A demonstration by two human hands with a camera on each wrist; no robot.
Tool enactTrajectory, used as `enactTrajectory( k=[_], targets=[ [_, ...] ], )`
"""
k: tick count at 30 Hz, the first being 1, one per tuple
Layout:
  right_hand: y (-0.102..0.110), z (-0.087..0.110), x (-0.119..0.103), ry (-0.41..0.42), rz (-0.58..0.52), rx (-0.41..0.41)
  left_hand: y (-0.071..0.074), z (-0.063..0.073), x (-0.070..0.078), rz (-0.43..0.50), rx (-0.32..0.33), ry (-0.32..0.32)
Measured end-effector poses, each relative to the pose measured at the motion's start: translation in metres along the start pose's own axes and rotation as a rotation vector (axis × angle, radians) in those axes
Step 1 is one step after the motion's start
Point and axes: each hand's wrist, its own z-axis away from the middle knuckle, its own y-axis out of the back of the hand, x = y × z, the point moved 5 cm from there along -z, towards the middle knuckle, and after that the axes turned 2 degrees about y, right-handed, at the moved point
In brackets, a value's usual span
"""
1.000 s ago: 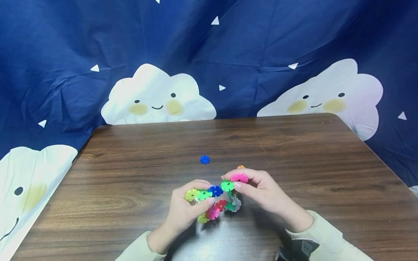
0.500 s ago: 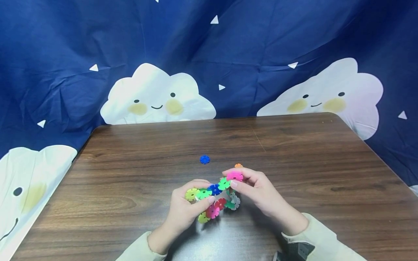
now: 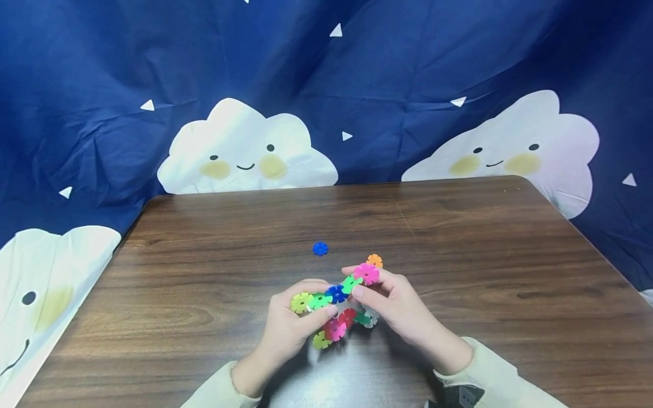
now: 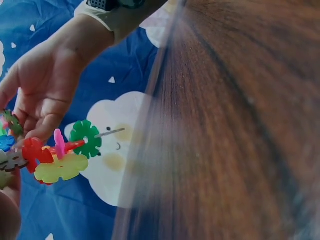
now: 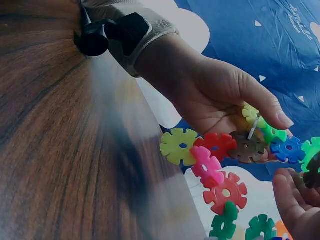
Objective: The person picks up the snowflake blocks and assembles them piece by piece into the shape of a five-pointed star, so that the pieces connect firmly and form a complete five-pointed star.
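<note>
Both hands hold a cluster of linked plastic snowflake discs above the table. My left hand grips the left end, its thumb below a green disc and near a yellow disc. My right hand pinches a green disc beside a pink disc; an orange disc shows just beyond. The pinched disc's edge overlaps a blue disc between the hands. Below hang red, pink and yellow discs. In the right wrist view, a brown disc lies under the left thumb.
A loose blue disc lies on the brown wooden table, beyond the hands. Behind the table hangs a blue curtain with white smiling clouds. A dark device is strapped to the left wrist.
My right hand has moved left, bringing the green and pink discs in against the blue disc. The orange disc shows more fully. My left hand has barely moved.
</note>
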Motion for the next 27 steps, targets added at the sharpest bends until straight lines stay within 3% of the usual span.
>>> enactTrajectory(
  k=[5,8,15,27],
  targets=[
    [-0.0033,-0.0026,0.0037,-0.03,-0.228,0.003,0.0002,0.0004,-0.0024,0.007,0.003,0.026],
    [-0.004,-0.003,0.0055,-0.082,-0.302,-0.021,0.0004,0.0,-0.0045,0.005,-0.001,0.049],
    [-0.0025,-0.0044,0.0076,-0.154,-0.319,-0.072,0.001,-0.0006,-0.006,-0.006,0.001,0.083],
    [-0.0045,-0.0051,0.0033,-0.103,-0.386,-0.067,0.0,-0.0008,-0.0028,0.021,0.026,0.042]
  ],
)
